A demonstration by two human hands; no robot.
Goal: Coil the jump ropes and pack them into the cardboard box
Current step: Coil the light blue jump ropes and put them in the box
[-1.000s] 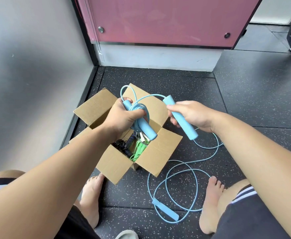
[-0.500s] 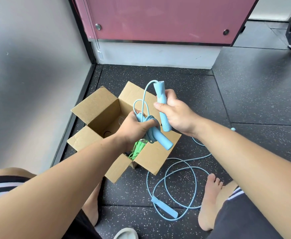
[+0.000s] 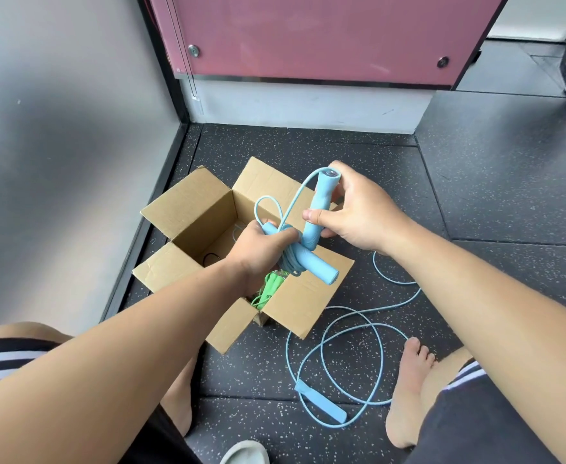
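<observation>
Left hand point(image 3: 258, 249): coiled cord point(image 3: 290, 262). Right hand point(image 3: 358, 212): cylindrical handle point(image 3: 320, 202).

Over the open cardboard box point(image 3: 187, 212), the left hand point(image 3: 258, 249) grips a coiled blue rope with its handle point(image 3: 311, 262); the right hand point(image 3: 358, 212) holds a second blue handle point(image 3: 320, 199) upright. Another blue rope point(image 3: 352, 333) sprawls on the floor.

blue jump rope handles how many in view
3 light blue plastic handles: one handle in the left hand above the cardboard box, second handle in the right hand, third handle on the speckled black floor. A fourth may hide behind the right arm.
</observation>
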